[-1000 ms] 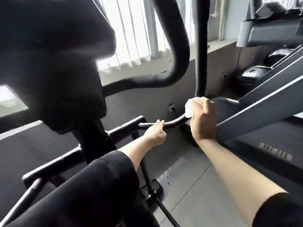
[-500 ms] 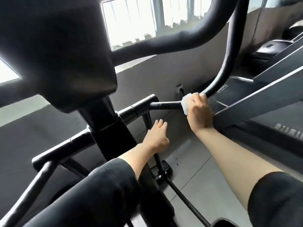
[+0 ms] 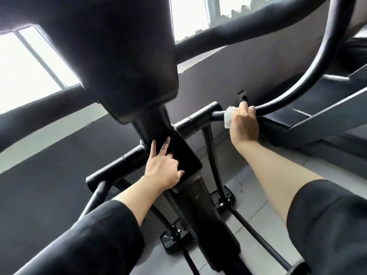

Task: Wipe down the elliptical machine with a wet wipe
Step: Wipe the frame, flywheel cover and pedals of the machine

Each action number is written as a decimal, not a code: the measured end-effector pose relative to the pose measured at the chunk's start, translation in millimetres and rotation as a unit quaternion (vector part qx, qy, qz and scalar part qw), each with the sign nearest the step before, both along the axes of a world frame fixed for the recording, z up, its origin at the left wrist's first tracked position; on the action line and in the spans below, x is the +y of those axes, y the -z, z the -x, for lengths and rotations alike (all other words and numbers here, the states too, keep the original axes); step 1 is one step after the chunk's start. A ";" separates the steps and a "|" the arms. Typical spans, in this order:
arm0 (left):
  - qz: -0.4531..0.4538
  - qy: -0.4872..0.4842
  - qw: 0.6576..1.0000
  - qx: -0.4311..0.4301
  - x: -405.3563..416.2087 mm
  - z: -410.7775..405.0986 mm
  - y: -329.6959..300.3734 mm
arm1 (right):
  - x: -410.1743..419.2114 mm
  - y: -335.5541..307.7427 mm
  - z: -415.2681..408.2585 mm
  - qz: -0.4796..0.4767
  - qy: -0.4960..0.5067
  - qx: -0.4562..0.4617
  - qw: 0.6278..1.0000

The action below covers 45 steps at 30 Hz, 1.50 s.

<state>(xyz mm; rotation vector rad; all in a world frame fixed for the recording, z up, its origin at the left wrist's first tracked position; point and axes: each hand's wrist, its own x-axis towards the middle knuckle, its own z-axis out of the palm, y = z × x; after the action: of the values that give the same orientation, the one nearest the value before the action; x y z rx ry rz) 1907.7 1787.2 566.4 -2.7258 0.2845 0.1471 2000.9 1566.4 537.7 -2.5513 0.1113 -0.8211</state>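
Note:
The black elliptical machine fills the view, its console [image 3: 127, 56] looming at the top and its centre column [image 3: 184, 161] below. My right hand [image 3: 244, 124] grips the curved right handlebar [image 3: 294, 90] near its joint, with the white wet wipe [image 3: 228, 117] wrapped between palm and bar. My left hand [image 3: 162, 165] rests against the centre column just under the console, fingers straight and spread, holding nothing.
A black crossbar [image 3: 127, 159] runs left from the column. A treadmill [image 3: 325, 116] stands close on the right. Grey floor tiles [image 3: 256, 197] show below, and a dark wall with bright windows [image 3: 25, 76] lies behind. A wall socket [image 3: 241, 95] sits by the handlebar.
My right hand slid the wipe along the handlebar toward the joint. My left hand let go of the bar, dropped, then moved left onto the centre column. The view tilted upward.

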 end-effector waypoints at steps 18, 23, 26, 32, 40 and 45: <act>0.294 -0.045 0.938 -0.175 2.6 20.1 27.0 | 112.4 -29.2 31.2 -0.329 -0.109 0.041 0.937; 0.483 -0.158 0.802 -0.314 -4.4 23.5 -19.6 | 136.4 -81.3 43.3 -0.406 -0.119 -0.067 0.904; 0.534 -0.166 0.756 -0.339 2.2 20.8 -46.2 | 165.9 -82.4 52.3 -0.401 -0.127 -0.084 0.903; 0.695 -0.151 0.671 -0.208 37.8 16.2 -54.6 | 186.2 -75.9 75.4 -0.543 -0.115 -0.034 0.831; 0.786 -0.159 0.553 -0.227 21.9 27.7 -81.1 | 175.7 -113.3 103.6 -0.789 -0.182 0.037 0.586; 0.817 -0.139 0.511 -0.230 -3.8 47.1 -106.0 | 162.9 -140.2 124.4 -0.728 -0.205 -0.039 0.653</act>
<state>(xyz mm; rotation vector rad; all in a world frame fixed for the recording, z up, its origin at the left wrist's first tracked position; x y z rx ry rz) 1860.6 1783.4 672.4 -4.3165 -0.5438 -1.5928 1876.4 1729.2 677.9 -0.9054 0.0933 -0.3214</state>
